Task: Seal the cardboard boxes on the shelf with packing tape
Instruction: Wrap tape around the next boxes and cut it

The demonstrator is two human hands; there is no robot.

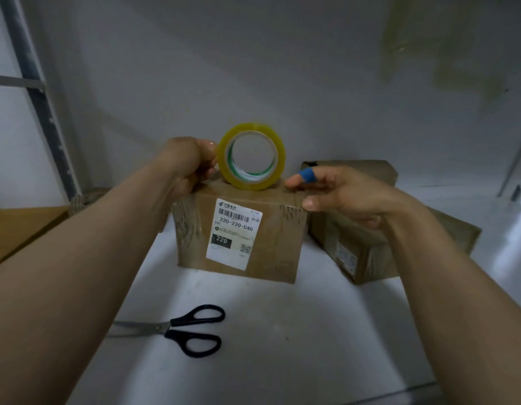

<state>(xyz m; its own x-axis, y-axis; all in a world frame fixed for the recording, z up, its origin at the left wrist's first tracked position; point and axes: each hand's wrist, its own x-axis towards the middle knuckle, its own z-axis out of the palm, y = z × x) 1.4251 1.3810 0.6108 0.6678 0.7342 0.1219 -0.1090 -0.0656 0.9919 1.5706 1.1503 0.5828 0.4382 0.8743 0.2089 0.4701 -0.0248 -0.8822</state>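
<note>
Now: labelled box [239, 229] mid-shelf [297, 346], tape roll [251, 156] upright on its top. Left hand [189, 165] grips roll's rim; right hand [341, 194] pinches box's top right edge. Scissors [192, 330] lie in front. Risk: roll pulled crooked, so strip wrinkles and misses seam.

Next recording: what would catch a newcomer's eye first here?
A yellow tape roll stands on edge atop the centre box, gripped by the left hand. The box's white label faces the camera, and the right hand, with a blue band on one finger, is at its top right corner. Black-handled scissors lie on the shelf in front.
</note>
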